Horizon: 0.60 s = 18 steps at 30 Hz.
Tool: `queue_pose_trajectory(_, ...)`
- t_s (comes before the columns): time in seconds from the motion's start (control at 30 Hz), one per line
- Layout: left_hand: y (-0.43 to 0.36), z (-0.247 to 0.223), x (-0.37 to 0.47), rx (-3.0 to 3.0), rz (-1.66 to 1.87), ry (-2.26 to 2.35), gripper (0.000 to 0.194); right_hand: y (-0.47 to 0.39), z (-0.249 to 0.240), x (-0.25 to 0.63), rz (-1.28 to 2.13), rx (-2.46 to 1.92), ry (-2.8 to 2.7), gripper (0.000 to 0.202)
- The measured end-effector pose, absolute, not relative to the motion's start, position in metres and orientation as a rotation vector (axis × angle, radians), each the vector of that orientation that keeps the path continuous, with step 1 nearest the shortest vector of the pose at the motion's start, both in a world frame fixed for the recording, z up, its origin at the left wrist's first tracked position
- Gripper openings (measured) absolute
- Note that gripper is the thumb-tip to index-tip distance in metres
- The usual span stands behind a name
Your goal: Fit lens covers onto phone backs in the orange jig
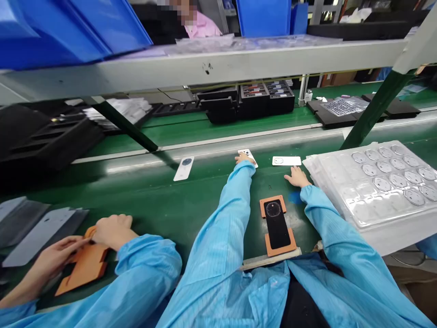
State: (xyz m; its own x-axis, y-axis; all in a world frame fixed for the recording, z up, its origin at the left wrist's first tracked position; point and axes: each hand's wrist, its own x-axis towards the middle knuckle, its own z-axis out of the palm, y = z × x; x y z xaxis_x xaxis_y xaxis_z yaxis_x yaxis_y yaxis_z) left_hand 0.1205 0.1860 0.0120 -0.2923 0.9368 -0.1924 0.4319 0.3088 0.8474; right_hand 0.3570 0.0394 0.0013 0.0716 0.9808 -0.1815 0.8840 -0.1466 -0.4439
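1. Green work surface (150,191): broad, glossy, spanning the view; bears the articles below.
2. Pale shelf beam (239,66): crosses above the surface; a large blue bin (68,32) stands on it at the left.
3. Clear plastic tray (341,182): at the right, on a stack of like sheets; round ringed pieces (398,181) sit in its far and right-hand pockets.
4. Co-worker's hands (112,230), pair: lower left, blue sleeves, both on an orange fixture (87,266) that lies tilted beside grey-white sheets (43,232).
5. Orange cradle (282,251): near edge of the surface, between the wearer's forearms; a black panel (278,232) with a round ring at its far end lies in it.
6. Left hand (244,158), wearer's: reached far forward, fingers over a white panel (254,163) lying on the surface and partly covered; whether they grip it or merely rest there cannot be told.
7. Right hand (297,177), wearer's: fingers spread, grasping nothing visible, just on the near side of a second white panel (291,161), which lies crosswise; contact cannot be told.
8. Third white panel (184,169): flat, to the left of the left hand, dark disc at its far end.
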Motion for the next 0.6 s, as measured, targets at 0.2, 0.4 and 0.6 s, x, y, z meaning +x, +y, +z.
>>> queue_pose_trajectory(0.2, 0.183, 0.028, 0.103, 1.034, 1.070, 1.803, 0.037, 0.028, 0.002, 0.345, 0.695, -2.101, -1.947, 0.064)
queue_pose_trajectory(0.4, 0.149, 0.045, 0.088, 1.009, 1.287, 1.484, 0.038, -0.118, 0.054, 0.361, 0.792, -1.344, -2.310, 0.058)
queue_pose_trajectory(0.6, 0.076, 0.069, 0.045, 0.690, 1.479, 0.966, 0.022, -0.198, 0.116, 0.472, 0.577, -1.630, -2.021, 0.045)
